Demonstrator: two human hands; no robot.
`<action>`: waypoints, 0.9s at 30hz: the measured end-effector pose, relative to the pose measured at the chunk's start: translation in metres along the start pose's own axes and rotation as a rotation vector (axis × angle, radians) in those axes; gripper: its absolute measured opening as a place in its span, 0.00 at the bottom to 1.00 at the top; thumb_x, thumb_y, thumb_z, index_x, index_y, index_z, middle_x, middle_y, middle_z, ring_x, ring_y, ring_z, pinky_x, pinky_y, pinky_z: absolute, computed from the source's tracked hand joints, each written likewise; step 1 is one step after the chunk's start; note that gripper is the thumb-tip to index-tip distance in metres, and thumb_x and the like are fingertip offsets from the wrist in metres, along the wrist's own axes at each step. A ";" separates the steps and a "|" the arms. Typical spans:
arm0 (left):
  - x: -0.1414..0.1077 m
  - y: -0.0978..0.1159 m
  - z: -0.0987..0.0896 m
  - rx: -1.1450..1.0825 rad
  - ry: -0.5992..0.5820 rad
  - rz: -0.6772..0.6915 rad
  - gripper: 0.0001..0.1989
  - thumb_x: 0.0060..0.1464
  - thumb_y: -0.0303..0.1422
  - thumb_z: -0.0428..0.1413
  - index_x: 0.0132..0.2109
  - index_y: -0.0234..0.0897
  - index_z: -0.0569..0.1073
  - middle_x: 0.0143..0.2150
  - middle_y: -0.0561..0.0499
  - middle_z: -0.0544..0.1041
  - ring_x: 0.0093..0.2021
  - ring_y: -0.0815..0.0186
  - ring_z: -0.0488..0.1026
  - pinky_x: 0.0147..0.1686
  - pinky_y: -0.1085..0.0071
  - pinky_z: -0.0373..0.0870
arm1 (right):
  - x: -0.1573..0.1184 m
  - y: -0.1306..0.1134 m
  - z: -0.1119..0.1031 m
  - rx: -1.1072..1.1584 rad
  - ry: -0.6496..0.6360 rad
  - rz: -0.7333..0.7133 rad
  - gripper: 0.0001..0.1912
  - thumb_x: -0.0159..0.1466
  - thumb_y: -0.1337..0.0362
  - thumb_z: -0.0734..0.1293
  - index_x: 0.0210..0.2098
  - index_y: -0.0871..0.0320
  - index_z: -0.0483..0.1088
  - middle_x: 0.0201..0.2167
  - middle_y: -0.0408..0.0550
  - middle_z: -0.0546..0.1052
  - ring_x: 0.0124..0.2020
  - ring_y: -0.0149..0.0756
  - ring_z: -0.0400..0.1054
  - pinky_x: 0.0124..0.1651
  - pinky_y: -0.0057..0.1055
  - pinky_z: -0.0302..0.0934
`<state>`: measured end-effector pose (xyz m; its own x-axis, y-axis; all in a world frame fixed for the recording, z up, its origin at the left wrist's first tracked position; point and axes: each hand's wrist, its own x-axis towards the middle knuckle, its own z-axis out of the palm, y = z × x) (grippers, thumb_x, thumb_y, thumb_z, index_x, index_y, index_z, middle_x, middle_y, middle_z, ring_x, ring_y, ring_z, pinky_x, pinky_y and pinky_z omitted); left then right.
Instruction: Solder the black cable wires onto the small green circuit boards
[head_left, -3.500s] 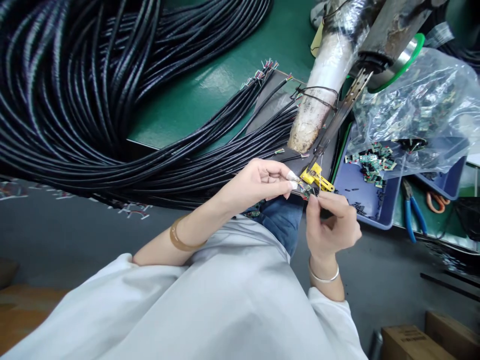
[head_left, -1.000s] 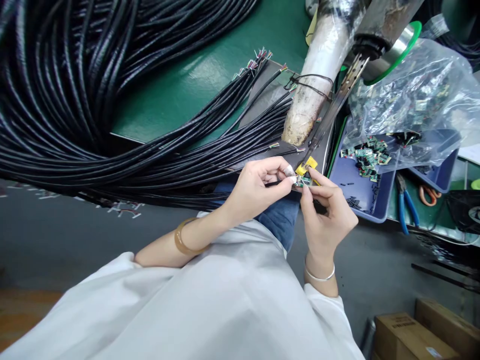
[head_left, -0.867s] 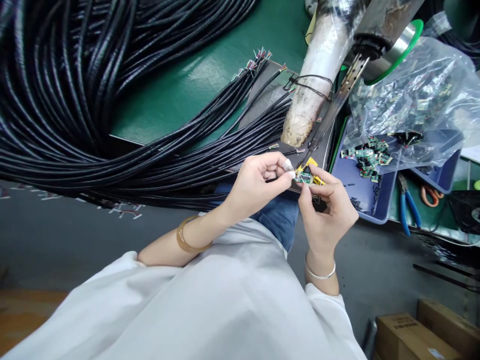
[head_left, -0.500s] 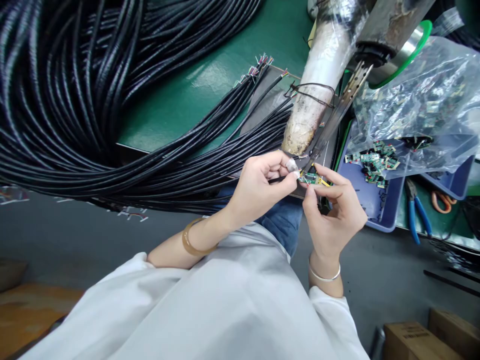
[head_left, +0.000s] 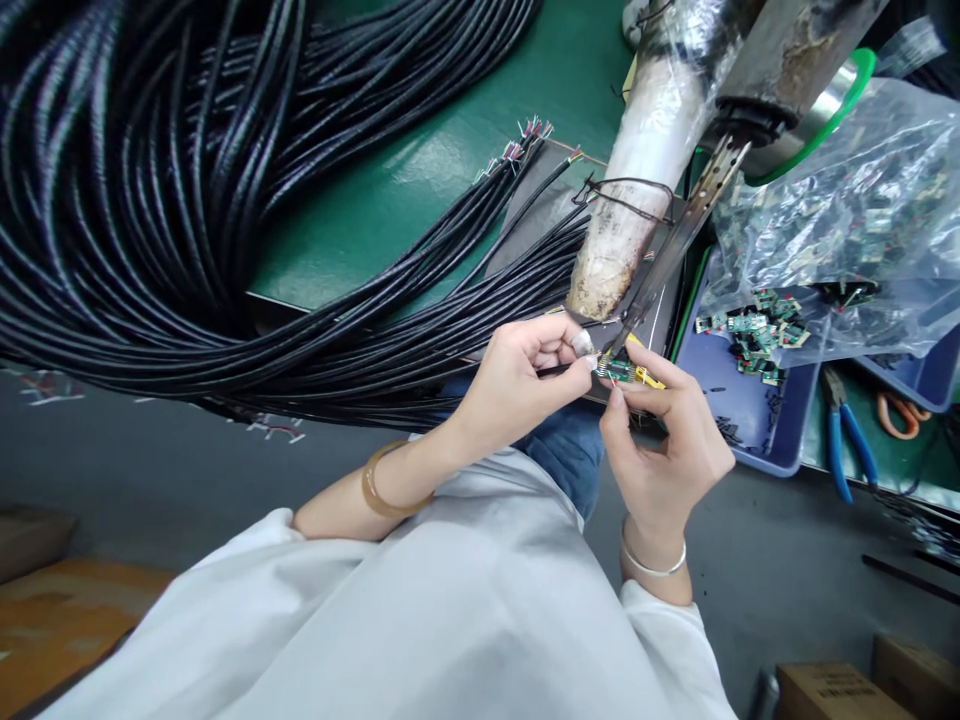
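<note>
Between the fingertips of my right hand (head_left: 667, 425) is a small green circuit board (head_left: 619, 371) with a yellow part at its right end. My left hand (head_left: 525, 375) is closed, its thumb and finger pinching the end of a black cable (head_left: 553, 371) at the board's left edge. Thin wires lie between the left fingertips and the board. A soldering iron (head_left: 660, 265) slants down from a fixed holder, and its tip reaches the board's upper left side. Whether the tip touches a wire is too small to tell.
Black cables (head_left: 360, 350) bundle across the left side, their stripped ends on a grey board (head_left: 536, 195). A white duct (head_left: 619, 230) hangs beside the iron. At right stand a blue tray (head_left: 787, 430) with circuit boards, a plastic bag (head_left: 862, 190), and blue-handled pliers (head_left: 844, 445).
The view has shifted slightly, so the bench things sit a little lower and further right. Both hands keep their hold, with the board a little lower under the iron's tip.
</note>
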<state>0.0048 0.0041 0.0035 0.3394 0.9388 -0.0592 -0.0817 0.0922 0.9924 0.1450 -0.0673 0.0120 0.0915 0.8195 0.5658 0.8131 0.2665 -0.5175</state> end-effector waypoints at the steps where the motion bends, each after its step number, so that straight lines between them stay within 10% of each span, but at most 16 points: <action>1: -0.001 0.000 0.000 -0.010 -0.014 -0.001 0.04 0.50 0.25 0.60 0.30 0.33 0.71 0.25 0.56 0.70 0.24 0.76 0.65 0.23 0.81 0.63 | -0.001 0.001 0.000 -0.001 0.021 0.011 0.08 0.61 0.72 0.71 0.36 0.53 0.70 0.47 0.49 0.82 0.46 0.39 0.80 0.45 0.34 0.76; 7: -0.007 0.006 -0.004 -0.091 -0.114 0.019 0.03 0.51 0.24 0.59 0.33 0.33 0.73 0.26 0.55 0.73 0.23 0.77 0.67 0.23 0.81 0.65 | -0.007 0.002 0.002 0.280 0.048 0.330 0.04 0.64 0.68 0.70 0.36 0.55 0.70 0.45 0.47 0.82 0.34 0.33 0.80 0.34 0.30 0.76; 11: -0.011 0.007 -0.007 -0.065 -0.149 0.010 0.02 0.52 0.24 0.60 0.34 0.32 0.74 0.29 0.52 0.75 0.27 0.74 0.71 0.27 0.80 0.69 | -0.011 -0.001 -0.005 0.257 0.286 0.267 0.07 0.65 0.70 0.69 0.42 0.52 0.73 0.34 0.41 0.82 0.20 0.28 0.74 0.18 0.24 0.61; 17: -0.015 0.003 -0.009 -0.058 -0.168 0.009 0.02 0.54 0.27 0.61 0.35 0.32 0.75 0.30 0.51 0.77 0.29 0.72 0.74 0.31 0.78 0.72 | -0.018 0.000 -0.011 0.028 -0.089 0.159 0.14 0.68 0.66 0.67 0.52 0.49 0.76 0.27 0.39 0.80 0.19 0.25 0.67 0.24 0.26 0.62; 27: -0.017 0.000 -0.010 -0.073 -0.187 0.021 0.02 0.56 0.27 0.60 0.36 0.31 0.75 0.29 0.54 0.76 0.25 0.77 0.70 0.24 0.82 0.66 | -0.018 0.001 -0.011 -0.100 -0.090 -0.034 0.18 0.66 0.69 0.68 0.54 0.50 0.76 0.20 0.37 0.75 0.18 0.25 0.61 0.26 0.26 0.59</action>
<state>-0.0104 -0.0086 0.0033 0.5047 0.8632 -0.0111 -0.1562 0.1040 0.9822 0.1510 -0.0872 0.0084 0.0141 0.8542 0.5197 0.8687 0.2469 -0.4295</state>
